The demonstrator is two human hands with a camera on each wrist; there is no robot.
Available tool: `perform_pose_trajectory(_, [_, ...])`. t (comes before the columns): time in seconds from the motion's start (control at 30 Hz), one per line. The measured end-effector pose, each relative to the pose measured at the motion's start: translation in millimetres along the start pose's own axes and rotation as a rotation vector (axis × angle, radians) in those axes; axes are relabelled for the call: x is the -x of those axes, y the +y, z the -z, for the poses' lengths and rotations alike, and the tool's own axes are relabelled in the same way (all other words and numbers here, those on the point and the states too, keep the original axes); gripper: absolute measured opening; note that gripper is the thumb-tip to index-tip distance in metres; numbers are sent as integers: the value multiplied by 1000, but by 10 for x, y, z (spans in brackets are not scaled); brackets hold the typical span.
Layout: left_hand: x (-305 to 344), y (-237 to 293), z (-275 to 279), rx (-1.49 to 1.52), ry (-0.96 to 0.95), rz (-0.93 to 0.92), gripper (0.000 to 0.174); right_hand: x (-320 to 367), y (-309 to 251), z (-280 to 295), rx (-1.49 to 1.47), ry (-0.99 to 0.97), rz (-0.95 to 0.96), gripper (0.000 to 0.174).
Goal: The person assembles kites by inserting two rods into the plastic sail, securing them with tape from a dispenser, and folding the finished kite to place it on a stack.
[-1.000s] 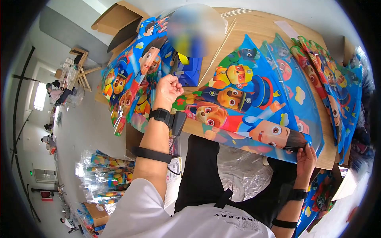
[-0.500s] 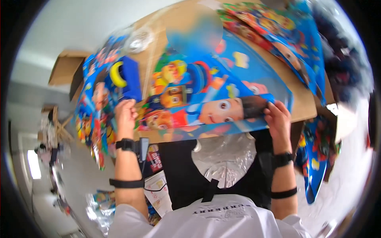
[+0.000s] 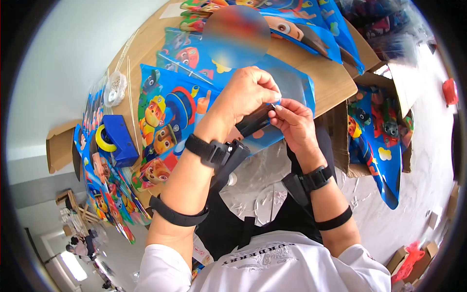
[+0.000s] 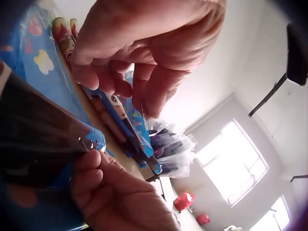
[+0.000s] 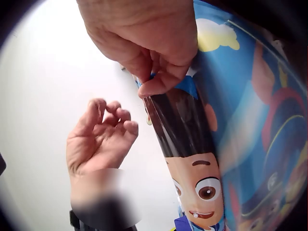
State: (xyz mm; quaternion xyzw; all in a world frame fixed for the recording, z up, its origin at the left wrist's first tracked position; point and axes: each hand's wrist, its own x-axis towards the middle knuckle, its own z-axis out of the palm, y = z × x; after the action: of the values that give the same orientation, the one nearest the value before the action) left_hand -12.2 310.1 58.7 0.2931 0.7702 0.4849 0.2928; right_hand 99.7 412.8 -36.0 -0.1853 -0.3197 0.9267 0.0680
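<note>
A plastic kite sheet (image 3: 165, 121) printed with cartoon puppies and a boy's face lies over the table. Its dark corner comes towards the person, and my right hand (image 3: 296, 124) pinches the blue tip between thumb and fingers. In the right wrist view the boy's face on the kite (image 5: 197, 187) runs down from that pinch. My left hand (image 3: 245, 92) has bent fingers beside the tip. In the left wrist view the left hand (image 4: 144, 53) is above the corner, apart from it; I cannot tell whether a small clear piece is between its fingers.
A blue tape dispenser (image 3: 124, 146) with a yellow roll stands at the table's left, near a small clear bowl (image 3: 116, 88) and thin rods (image 3: 131, 92). More printed kites (image 3: 316, 29) are stacked behind. An open carton (image 3: 340, 141) with another kite stands right.
My left hand has left the tape dispenser and come across to the kite's corner. My right hand keeps its pinch there, and the corner is now lifted. The head view has turned right.
</note>
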Motion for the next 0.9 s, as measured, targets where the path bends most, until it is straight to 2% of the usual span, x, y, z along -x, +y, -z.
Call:
perform_pose_trajectory(0.03, [-61,-4,-18,18,-27,101,10,-6,9,12,-19,-15,2,12])
perform_pose_trajectory(0.1, [-150,-77,-13,-8,-46,70,10,-24,21,37,-33,-21,7,12])
perform_pose_trajectory(0.17, [-185,-95,-18,-1,-59,131,9,-19,13,34,-46,-41,2,13])
perform_pose_trajectory(0.43, [-241,-151,-58,-101,-94,157,10,12,-23,17,-62,-53,16,14])
perform_pose_trajectory(0.63, [-240,-173,-84,-274,-118,15,10,0,21,-17,-13,45,2,9])
perform_pose_trajectory(0.73, [-241,-192,-77,-396,-121,-59,18,-5,29,-6,23,38,10,9])
perform_pose_trajectory(0.8, [-261,-247,-71,-660,136,-500,29,1,27,-3,30,21,13,8])
perform_pose_trajectory(0.83, [-281,-224,-24,-660,133,-502,29,14,26,-10,50,19,-1,9])
perform_pose_trajectory(0.9, [-320,-173,107,-317,-296,-58,35,28,25,-17,71,19,-15,10])
